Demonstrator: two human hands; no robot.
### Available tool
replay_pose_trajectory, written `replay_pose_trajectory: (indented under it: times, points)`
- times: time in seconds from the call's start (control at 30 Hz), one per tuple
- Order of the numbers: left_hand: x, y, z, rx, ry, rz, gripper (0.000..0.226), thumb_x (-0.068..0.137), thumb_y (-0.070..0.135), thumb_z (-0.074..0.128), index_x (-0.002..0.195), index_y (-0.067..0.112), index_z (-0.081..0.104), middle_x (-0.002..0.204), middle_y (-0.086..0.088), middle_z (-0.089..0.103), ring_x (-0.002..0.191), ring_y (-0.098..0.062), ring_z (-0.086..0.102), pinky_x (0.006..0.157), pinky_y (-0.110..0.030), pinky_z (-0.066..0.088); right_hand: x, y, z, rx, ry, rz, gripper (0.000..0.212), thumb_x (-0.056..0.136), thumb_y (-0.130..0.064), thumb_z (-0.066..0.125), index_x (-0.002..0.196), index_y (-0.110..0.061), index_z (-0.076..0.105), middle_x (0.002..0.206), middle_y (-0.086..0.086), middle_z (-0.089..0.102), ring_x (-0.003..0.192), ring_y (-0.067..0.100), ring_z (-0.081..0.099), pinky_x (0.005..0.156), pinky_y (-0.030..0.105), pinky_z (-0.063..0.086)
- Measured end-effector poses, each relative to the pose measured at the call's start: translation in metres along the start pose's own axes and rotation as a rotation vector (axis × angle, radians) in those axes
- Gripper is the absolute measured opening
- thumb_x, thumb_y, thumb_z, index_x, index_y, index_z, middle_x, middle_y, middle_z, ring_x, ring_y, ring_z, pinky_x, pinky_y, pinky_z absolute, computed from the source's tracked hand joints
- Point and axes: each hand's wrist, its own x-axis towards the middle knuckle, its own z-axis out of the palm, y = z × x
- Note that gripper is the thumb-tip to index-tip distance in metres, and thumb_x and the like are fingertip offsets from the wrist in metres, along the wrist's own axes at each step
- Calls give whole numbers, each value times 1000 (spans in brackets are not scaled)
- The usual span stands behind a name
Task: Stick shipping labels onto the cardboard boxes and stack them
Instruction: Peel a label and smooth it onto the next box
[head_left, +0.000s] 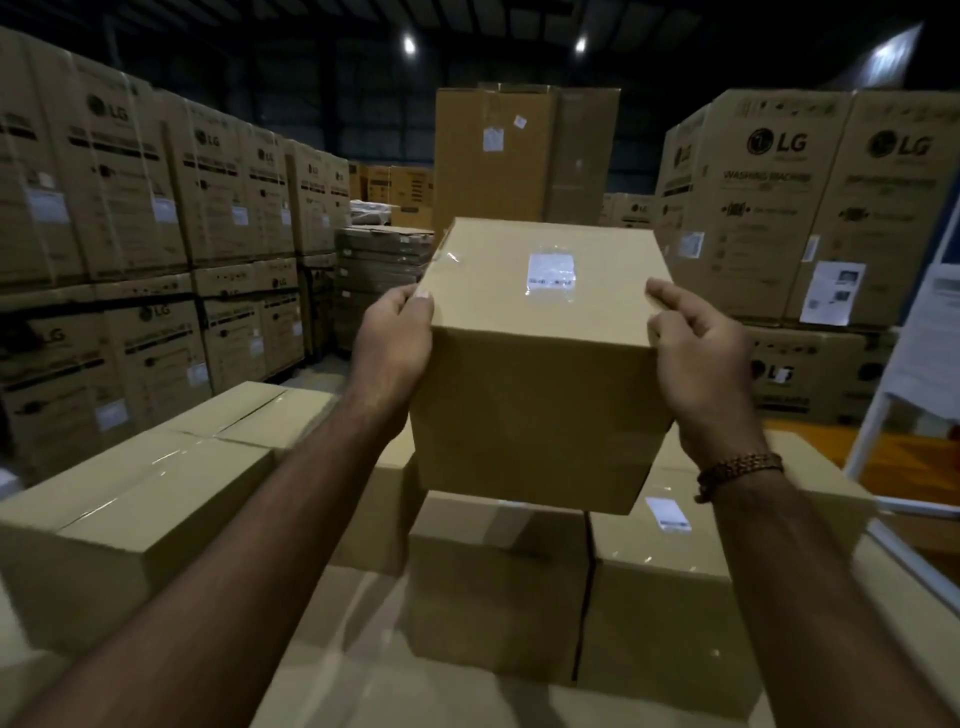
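I hold a plain cardboard box (535, 395) up in the air in front of me, tilted so its top faces me. A white shipping label (551, 274) under clear tape sits on that top face. My left hand (397, 343) grips the box's left edge, thumb on top. My right hand (698, 353) grips its right edge, fingers curled over the top corner. Below the held box stand two more boxes side by side; the right one (670, 561) carries a white label (669, 513), the left one (493, 561) shows none.
A long taped box (140, 499) lies at the lower left. Tall stacks of printed appliance cartons (156, 218) line the left, and more (810, 208) the right. A tall brown carton (493, 156) stands behind. A white frame with a sheet (919, 343) leans at the right edge.
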Motion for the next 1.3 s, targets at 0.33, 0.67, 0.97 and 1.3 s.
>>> replay_pose_trajectory:
  times: [0.33,0.67,0.97,1.3]
  points:
    - [-88,-11,-135,97,149,-17,43,110,42,43,149,27,55,116,13,60,103,-3,54,77,-32,46,-139,-41,47,35,-73,70,40,104,-21,54,140,-30,69,117,-35,58,118,-6,54,116,41,48]
    - [-202,-52,-225,101,166,-208,39,111,36,45,145,26,61,127,9,65,109,-6,59,76,-27,45,-287,-34,43,39,-160,197,43,103,-13,54,142,-25,68,136,-19,62,128,-2,55,118,30,45]
    - [-239,-118,-292,70,147,-366,33,108,32,52,138,28,64,121,12,68,110,-7,61,77,-27,46,-360,-8,71,-33,-281,254,44,102,-11,55,143,-23,66,142,-12,65,133,4,57,116,29,47]
    - [-189,-191,-365,163,-63,-599,32,97,19,61,128,26,60,104,2,68,87,-16,62,67,-34,46,-406,21,146,-118,-333,428,49,105,3,47,147,-18,60,139,-9,62,116,-9,59,101,10,46]
